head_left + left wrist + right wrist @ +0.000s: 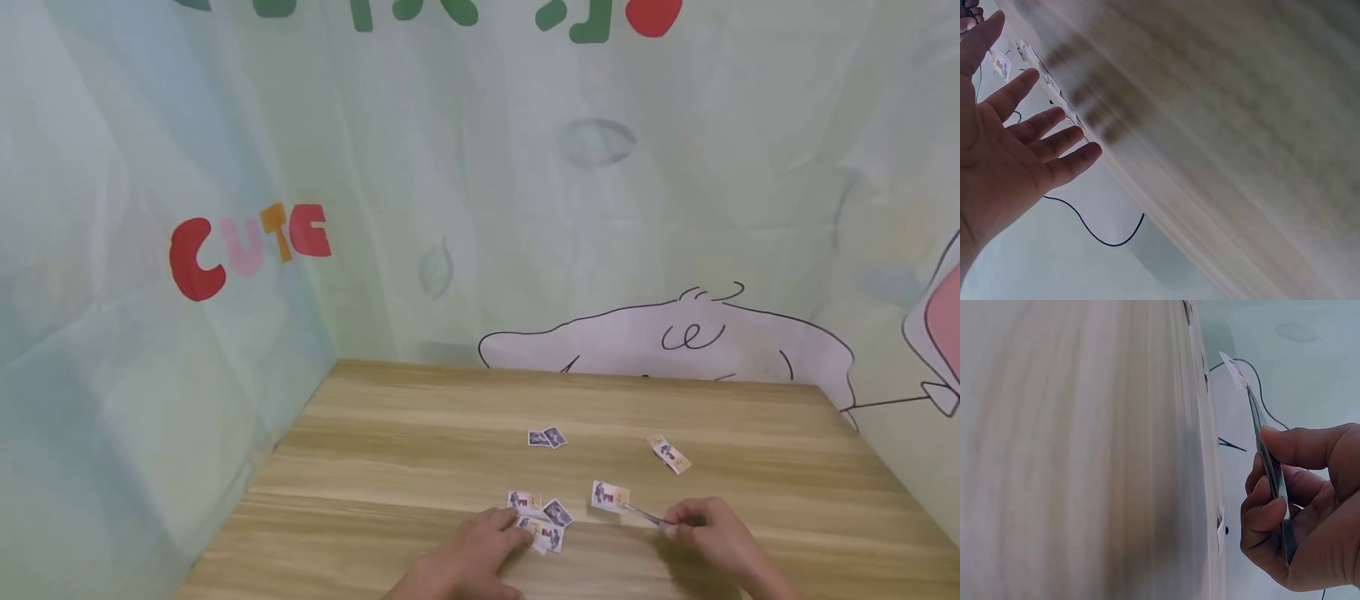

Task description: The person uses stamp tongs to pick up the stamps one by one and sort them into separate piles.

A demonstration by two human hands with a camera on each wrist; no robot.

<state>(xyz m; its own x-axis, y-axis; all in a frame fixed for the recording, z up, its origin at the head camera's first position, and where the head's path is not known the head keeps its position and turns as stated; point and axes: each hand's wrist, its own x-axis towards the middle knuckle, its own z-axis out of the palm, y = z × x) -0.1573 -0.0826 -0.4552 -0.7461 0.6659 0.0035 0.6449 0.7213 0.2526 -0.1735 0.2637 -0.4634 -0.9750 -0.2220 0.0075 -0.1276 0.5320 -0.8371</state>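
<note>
The worktop [375, 467] spreads wide, with both hands at its near side. The left hand [476, 546] is spread, fingers apart and holding nothing; its fingertips reach over the left edge of the pile, though whether they touch the paper cannot be told. The right hand [712, 533], well to the right, pinches the tweezers [648, 516] between thumb and curled fingers. The tweezers slope away from it, leftward and toward the far side. The pile [556, 515] is a loose cluster of small printed pieces, some overlapping, just beyond and beside the left hand's fingers. Farther off, the strip [669, 454] lies slantwise, beyond the right hand; the pair [554, 437], two purple pieces with one overlapping the other, lies beyond the pile.

The card [607, 495] is at the tweezers' tips, held by its right end and, by the right wrist view, clear of the worktop. Its long axis runs nearly left to right, the right end slightly nearer the person. It sits left of and beyond the right hand, and just right of the pile, which separates it from the left hand.
</note>
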